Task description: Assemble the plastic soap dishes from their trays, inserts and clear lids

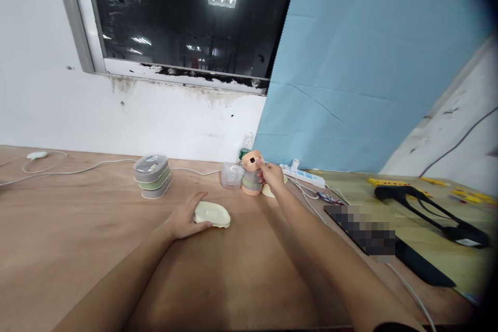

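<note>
My left hand (189, 219) grips the left end of a shallow cream plastic dish (212, 214) lying on the table, thumb at the near side and fingers at the far side. Further off and to the right, my right hand (272, 176) pinches the edge of a peach lid (251, 161) with a small dark square in it. That lid is tilted over a stack of grey, green and peach containers (252, 182); whether it touches them I cannot tell. Another cream piece (268, 190) lies partly hidden behind my right hand. A clear plastic cup (232, 175) stands left of the stack.
Grey and green stacked containers (152, 176) stand at the left. Behind are a clear bottle (246, 146) and a white power strip (305, 175) with cables. A dark flat panel (424, 264), partly blurred out, and a black strapped frame (431, 215) lie at the right.
</note>
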Available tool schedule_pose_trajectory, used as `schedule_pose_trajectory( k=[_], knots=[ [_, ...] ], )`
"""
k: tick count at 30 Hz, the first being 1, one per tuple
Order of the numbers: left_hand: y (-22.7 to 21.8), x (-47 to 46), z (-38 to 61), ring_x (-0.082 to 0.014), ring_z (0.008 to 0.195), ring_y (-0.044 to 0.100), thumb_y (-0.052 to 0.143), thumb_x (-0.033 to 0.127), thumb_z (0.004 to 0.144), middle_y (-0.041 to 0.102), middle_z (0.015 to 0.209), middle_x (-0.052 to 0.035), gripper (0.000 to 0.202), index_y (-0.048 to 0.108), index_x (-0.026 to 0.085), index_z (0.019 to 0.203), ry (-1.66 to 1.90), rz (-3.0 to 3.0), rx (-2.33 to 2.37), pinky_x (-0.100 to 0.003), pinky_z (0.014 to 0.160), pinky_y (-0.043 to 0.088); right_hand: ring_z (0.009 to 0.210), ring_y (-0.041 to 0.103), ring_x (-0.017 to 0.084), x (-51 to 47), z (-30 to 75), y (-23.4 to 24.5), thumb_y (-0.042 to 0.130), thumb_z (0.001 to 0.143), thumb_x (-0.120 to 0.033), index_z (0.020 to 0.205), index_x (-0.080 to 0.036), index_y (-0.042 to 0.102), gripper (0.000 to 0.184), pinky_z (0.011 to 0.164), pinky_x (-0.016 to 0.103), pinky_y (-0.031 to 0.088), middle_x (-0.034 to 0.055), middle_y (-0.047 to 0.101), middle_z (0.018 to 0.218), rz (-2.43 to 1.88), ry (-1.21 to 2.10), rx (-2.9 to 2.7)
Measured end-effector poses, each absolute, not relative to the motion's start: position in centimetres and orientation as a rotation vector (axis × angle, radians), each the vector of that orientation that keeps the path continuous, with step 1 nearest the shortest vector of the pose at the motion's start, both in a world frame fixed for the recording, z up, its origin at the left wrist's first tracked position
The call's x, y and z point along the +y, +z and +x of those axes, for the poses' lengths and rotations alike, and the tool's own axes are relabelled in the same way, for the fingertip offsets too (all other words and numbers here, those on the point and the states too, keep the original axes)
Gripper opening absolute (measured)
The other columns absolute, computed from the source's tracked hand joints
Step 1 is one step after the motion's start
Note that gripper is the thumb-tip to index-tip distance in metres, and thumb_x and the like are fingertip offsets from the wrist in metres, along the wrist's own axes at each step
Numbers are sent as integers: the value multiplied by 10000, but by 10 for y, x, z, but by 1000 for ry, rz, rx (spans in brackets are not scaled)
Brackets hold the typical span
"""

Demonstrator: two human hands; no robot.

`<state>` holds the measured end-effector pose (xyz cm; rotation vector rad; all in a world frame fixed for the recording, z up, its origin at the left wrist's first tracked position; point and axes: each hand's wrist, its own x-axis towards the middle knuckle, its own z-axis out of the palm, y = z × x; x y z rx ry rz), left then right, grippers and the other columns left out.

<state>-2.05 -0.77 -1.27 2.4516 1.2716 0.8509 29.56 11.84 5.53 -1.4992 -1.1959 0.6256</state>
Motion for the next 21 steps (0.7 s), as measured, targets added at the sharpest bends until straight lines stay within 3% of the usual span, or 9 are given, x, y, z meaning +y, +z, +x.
schedule_pose_trajectory(
  k=[5, 13, 16, 19, 21],
  knots=[
    [-14, -7, -21, -314, 1305, 410, 602, 594, 768, 379, 1456, -139, 847, 271, 213, 1449, 860, 2453, 1260, -455, 1055, 383, 351, 489, 116, 118, 296, 49, 638, 717, -528, 562, -221, 407, 414, 342, 225, 341, -17, 585, 486, -1425, 557, -1217],
    [-15, -6, -22, -309, 1288, 429, 538, 561, 831, 401, 1443, -138, 749, 292, 212, 1446, 888, 2418, 1258, -463, 1038, 396, 493, 478, 115, 81, 278, 27, 583, 790, -501, 572, -204, 497, 378, 482, 217, 387, -19, 543, 519, -1206, 372, -1410],
    [-17, -5, -22, -298, 1290, 432, 487, 533, 872, 419, 1437, -135, 670, 329, 195, 1428, 938, 2352, 1275, -458, 1048, 386, 562, 525, 132, 50, 265, 2, 593, 797, -490, 820, -199, 631, 295, 548, 236, 427, -5, 601, 635, -1116, 453, -1663],
    [-21, -2, -20, -285, 1280, 448, 447, 517, 897, 480, 1393, -130, 601, 383, 183, 1393, 1019, 2205, 1274, -463, 1059, 373, 597, 556, 144, 23, 253, -17, 695, 720, -494, 1140, -236, 613, 499, 614, 273, 461, 25, 675, 842, -958, 507, -2144],
    [-24, 0, -18, -283, 1226, 502, 430, 522, 901, 549, 1323, -129, 577, 417, 181, 1366, 1071, 2071, 1252, -469, 1028, 400, 677, 588, 168, 14, 247, -22, 674, 754, -480, 1142, -258, 626, 449, 694, 297, 468, 38, 685, 894, -888, 431, -2318]
  ],
)
